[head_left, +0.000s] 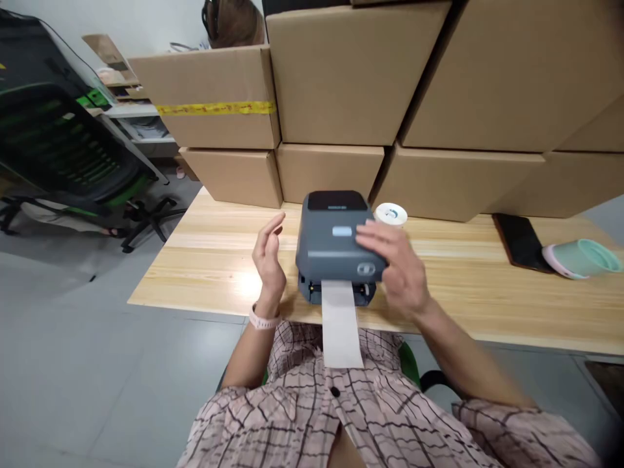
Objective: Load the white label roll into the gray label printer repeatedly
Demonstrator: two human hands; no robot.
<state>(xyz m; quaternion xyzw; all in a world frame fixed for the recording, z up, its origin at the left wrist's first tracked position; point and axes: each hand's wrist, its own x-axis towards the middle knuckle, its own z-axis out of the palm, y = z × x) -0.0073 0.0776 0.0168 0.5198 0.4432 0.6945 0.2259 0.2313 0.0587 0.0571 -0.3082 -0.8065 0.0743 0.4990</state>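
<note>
A dark grey label printer (336, 244) sits near the front edge of a light wooden table (209, 260). A strip of white label paper (341, 322) hangs out of its front slot, past the table edge. My left hand (270, 260) is raised just left of the printer, palm toward it, fingers loosely apart, holding nothing. My right hand (397, 263) lies on the printer's right top, fingers stretched flat over the lid. A white label roll (391, 214) stands right behind the printer.
Stacked cardboard boxes (341, 84) line the back of the table. A black phone (520, 240) and a tipped mint-green cup (582, 258) lie at the right. An office chair (68, 149) stands on the grey floor at the left.
</note>
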